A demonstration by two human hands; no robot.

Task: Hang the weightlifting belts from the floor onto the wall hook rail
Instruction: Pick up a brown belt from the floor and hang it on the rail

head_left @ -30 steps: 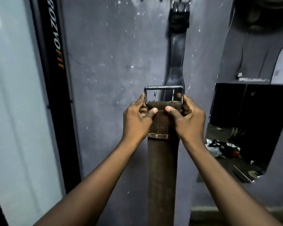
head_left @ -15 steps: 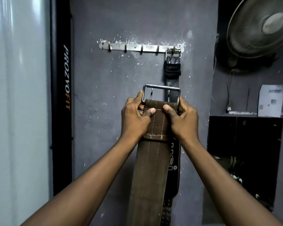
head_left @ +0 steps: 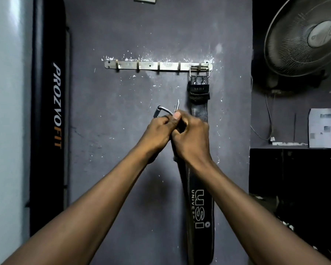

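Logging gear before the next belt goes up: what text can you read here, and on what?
"PROZVOFIT": black upright pad, at the left.
"USI": large, on the hanging black belt; "UNIVERS" beside it, its end unclear.
"USI": small, on that belt's loop.
Hook rail stamp, wall paper: too blurred to read.
Buckle gripped by left hand and right hand: no lettering shows.

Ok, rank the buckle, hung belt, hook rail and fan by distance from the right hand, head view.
1. buckle, in the grip of the right hand, on its left
2. hung belt, on the wall just behind
3. hook rail, above on the wall
4. fan, upper right
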